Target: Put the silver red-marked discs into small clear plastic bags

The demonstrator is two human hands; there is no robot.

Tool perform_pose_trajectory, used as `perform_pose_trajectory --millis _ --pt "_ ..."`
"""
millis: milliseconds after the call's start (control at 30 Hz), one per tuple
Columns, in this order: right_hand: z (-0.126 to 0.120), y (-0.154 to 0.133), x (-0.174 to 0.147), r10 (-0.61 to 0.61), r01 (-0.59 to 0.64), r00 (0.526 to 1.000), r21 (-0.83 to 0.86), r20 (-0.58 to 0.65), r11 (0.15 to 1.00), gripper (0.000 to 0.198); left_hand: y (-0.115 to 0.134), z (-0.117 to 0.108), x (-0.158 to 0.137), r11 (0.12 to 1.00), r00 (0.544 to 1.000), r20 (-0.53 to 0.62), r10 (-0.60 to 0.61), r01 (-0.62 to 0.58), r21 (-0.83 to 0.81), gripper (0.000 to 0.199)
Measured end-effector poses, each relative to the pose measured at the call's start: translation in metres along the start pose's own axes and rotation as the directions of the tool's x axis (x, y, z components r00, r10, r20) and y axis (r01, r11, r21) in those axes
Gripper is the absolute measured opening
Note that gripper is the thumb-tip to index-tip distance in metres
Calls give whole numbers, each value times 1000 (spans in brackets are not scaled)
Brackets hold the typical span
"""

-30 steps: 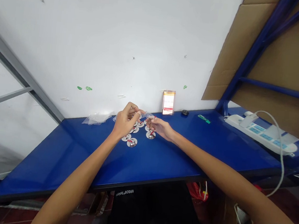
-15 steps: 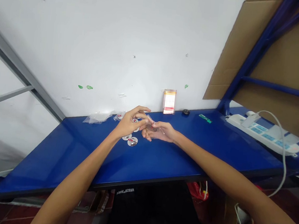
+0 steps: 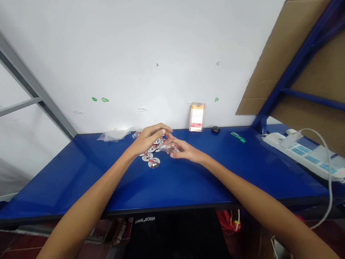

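Note:
My right hand pinches a crumpled clear plastic bag between thumb and fingers, low over the table. My left hand is held to the left of the bag, its fingers stretched out over the top and touching or nearly touching the right fingertips. Below and between the hands lie several round, shiny discs with small red labels, the nearest disc in front of the others. Part of the pile is hidden by my left hand. Whether discs are in the bag, I cannot tell.
Flat clear plastic bags lie by the wall, left of the discs. A blurred-out card or box stands at the wall. To its right are a small black object, a green tool and a white power strip with a cable.
The bag has tipped down and left in my right hand, toward the discs. My left fingers have come off it and straightened. More discs show under the hands.

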State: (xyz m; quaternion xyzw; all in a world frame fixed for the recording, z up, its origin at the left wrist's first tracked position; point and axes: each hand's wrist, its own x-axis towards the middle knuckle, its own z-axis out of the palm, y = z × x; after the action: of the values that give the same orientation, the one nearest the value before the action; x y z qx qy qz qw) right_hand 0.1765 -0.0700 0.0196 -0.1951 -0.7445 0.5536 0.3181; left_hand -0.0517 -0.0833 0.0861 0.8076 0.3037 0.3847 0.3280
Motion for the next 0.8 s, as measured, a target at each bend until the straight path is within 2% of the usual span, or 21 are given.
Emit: perform_pose_trajectory --millis 67,133,200,300,400,500,633,800 --pt "2 -2 -1 -97 61 986 -242 -138 968 45 -3 -4 0 991 999 -20 40 -37 131 33" --pt "3 -2 -1 -205 88 949 -423 -240 902 47 -5 -6 0 963 996 -22 88 -80 258 27" --pt "3 -1 -2 -298 110 912 -531 -282 840 51 -5 -5 0 940 993 -7 121 -112 321 21" --pt "0 1 -3 -389 122 875 -644 -289 755 55 -6 -1 -1 937 993 0 121 -115 330 17" --pt "-2 0 -4 -422 114 864 -708 -276 697 58 -10 0 0 924 988 36 147 -150 351 17" --pt "-3 -1 -3 -420 110 866 -717 -270 688 60 -16 -1 1 885 976 105 189 -215 413 14" --pt "-3 0 -3 -429 129 869 -725 -246 677 59 -20 0 0 834 979 120 166 -204 513 18" --pt "-4 1 -3 -433 133 873 -747 -222 651 59 -12 6 -2 875 982 136 132 -180 449 10"
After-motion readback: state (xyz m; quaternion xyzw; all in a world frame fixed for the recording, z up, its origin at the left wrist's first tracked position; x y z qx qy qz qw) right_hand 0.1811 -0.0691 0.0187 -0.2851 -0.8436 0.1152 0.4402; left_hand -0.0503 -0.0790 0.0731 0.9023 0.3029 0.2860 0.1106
